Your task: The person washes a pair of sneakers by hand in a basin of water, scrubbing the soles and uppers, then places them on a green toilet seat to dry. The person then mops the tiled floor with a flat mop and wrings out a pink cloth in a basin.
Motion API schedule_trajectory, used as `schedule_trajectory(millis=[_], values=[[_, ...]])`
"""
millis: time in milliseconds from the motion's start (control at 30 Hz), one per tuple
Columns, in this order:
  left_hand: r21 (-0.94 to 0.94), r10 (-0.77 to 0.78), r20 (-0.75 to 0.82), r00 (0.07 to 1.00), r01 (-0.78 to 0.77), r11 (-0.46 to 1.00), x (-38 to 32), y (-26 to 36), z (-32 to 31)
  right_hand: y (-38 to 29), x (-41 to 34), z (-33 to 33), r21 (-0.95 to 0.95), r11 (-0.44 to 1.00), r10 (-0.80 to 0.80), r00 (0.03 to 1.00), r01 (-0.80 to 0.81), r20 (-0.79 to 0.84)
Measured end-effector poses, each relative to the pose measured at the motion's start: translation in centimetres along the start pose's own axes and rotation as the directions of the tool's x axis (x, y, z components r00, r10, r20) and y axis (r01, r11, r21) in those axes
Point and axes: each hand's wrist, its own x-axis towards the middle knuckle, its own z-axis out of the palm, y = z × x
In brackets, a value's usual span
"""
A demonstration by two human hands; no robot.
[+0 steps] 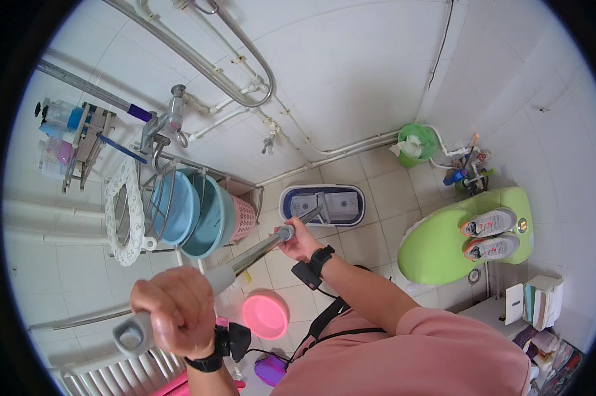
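Note:
My left hand [176, 312] is closed around the grey grip near the upper end of a metal mop handle [256, 253]. Lower down the same pole, my right hand [298, 241] grasps it by a grey collar. The handle slants down to a mop head [322, 208] that sits inside a blue and white rectangular mop bucket [284, 205] on the tiled floor. Part of the mop's lower end is hard to make out. Each wrist wears a black strap with a small device.
A pink basin [265, 317] lies on the floor. Blue basins [214, 218] and a pink perforated basket [243, 218] are at a metal rack. A green trash bin [417, 146] stands by the wall. Sneakers [491, 222] rest on the green toilet lid [434, 242]. Pipes run along the walls.

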Motion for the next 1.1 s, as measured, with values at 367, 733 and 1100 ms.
schedule_trajectory(millis=[367,733,1100], values=[[-0.083,-0.087,-0.048,0.995,0.083,0.993,4.9,-3.1,-7.2,-1.3,1.8,1.4,-0.304,0.952,-0.033,0.988,-0.015,-0.149],[0.288,0.116,-0.779,0.616,0.187,0.939,12.1,-10.2,-34.6,-7.0,-11.5,-14.5,-0.432,0.862,-0.386,0.895,0.264,-0.224],[0.307,-0.107,-0.725,0.681,0.458,0.834,17.3,-22.2,-50.2,-3.3,-23.9,-14.8,-0.438,0.634,-0.769,0.455,0.638,-0.450]])
